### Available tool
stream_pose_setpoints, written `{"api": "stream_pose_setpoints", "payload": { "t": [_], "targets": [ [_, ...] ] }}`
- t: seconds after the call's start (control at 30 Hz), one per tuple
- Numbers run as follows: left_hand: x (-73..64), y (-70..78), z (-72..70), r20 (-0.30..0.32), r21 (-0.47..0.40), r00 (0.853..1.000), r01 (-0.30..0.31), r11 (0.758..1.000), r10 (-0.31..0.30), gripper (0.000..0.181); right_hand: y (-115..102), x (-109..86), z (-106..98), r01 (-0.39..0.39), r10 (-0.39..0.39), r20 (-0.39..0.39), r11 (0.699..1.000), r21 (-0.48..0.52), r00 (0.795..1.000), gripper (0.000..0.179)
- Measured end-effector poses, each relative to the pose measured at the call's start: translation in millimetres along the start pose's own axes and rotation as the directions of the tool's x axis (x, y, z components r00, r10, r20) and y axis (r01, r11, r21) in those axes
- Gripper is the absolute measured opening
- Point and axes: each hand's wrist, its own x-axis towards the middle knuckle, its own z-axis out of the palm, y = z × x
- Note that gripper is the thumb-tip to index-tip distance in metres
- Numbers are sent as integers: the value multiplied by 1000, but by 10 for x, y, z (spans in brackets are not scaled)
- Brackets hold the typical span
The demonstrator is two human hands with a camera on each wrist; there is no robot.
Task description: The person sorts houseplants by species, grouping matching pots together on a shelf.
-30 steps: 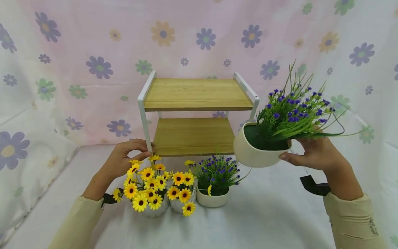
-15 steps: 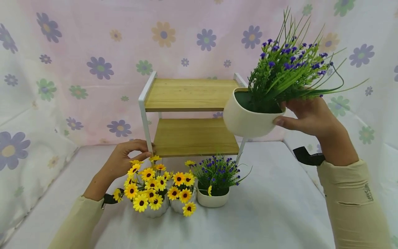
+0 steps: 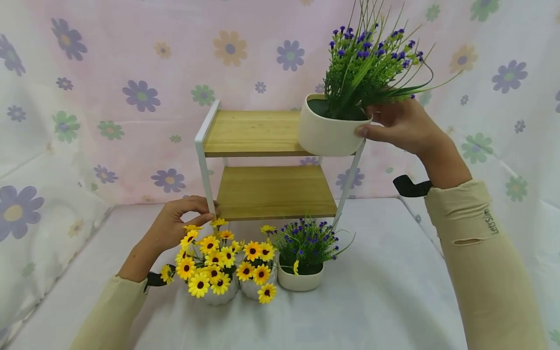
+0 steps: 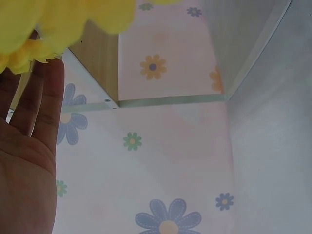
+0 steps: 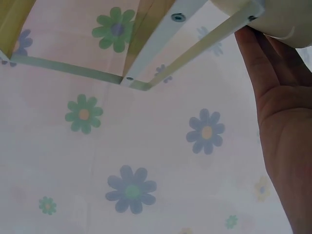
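My right hand (image 3: 400, 124) grips the right end of a cream oval flowerpot (image 3: 328, 131), thumb on the front and fingers behind. Grass and small purple flowers (image 3: 367, 63) rise from the pot. It overlaps the right part of the top board of a two-tier wooden shelf (image 3: 258, 129) with white metal sides. In the right wrist view, the pot's underside (image 5: 282, 22) shows beside the shelf frame. My left hand (image 3: 181, 221) pinches the shelf's left front post (image 3: 206, 182) near the lower board. Yellow petals (image 4: 63, 24) hide part of its fingers in the left wrist view.
In front of the shelf stand two pots of yellow daisies (image 3: 210, 265) (image 3: 258, 267) and a second cream pot (image 3: 302, 281) with purple flowers. They sit on a white cloth (image 3: 372, 301). A flower-print curtain (image 3: 175, 63) hangs behind and at both sides.
The right hand has raised the cream flowerpot from beside the lower board and carried it left, to the top board's right end. The pot is less tilted. The left hand stays put.
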Motion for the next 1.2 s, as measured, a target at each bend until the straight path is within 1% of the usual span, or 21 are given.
{"api": "stream_pose_setpoints", "payload": {
  "t": [0.1, 0.2, 0.3, 0.5, 0.63, 0.7, 0.8, 0.9, 1.07, 1.13, 1.2],
  "targets": [
    [7, -17, 8, 6, 11, 1000, -7, 1000, 6, 26, 69, 30, -13, -10, 10, -6, 1000, 24, 1000, 71],
    [12, -24, 11, 11, 15, 1000, -4, 1000, 4, 27, 140, 52, -27, -6, 6, -12, 999, 49, 1000, 60],
    [19, -25, 6, 13, 11, 1000, -3, 1000, 3, 28, 208, 92, -44, -1, 1, -19, 999, 39, 1000, 47],
    [9, -33, 2, 18, -7, 1000, -8, 1000, 8, 30, 340, 203, -75, -16, 16, -2, 999, 38, 1000, 40],
    [-6, -52, 13, 20, -22, 1000, 2, 1000, -1, 30, 389, 212, -91, -60, 59, -23, 998, -13, 998, 22],
    [-9, -55, 14, 20, -24, 1000, 5, 1000, -4, 30, 401, 218, -91, -75, 73, -40, 996, -45, 996, 17],
    [-10, -56, 7, 19, -17, 1000, 5, 1000, -5, 29, 415, 232, -78, -82, 79, -58, 996, -46, 995, 15],
    [-10, -53, 1, 17, -12, 1000, 2, 1000, -2, 29, 422, 226, -60, -97, 95, -73, 995, -23, 993, 16],
    [-10, -51, -7, 11, -3, 1000, -4, 1000, 4, 30, 427, 180, -28, -122, 118, -118, 992, -29, 986, 23],
    [-9, -48, -7, 12, 0, 1000, -3, 1000, 3, 29, 432, 158, -15, -115, 112, -130, 993, -17, 985, 26],
    [-8, -44, -8, 14, 2, 1000, -2, 1000, 2, 29, 441, 143, 2, -97, 98, -135, 995, 16, 986, 29]
  ]
}}
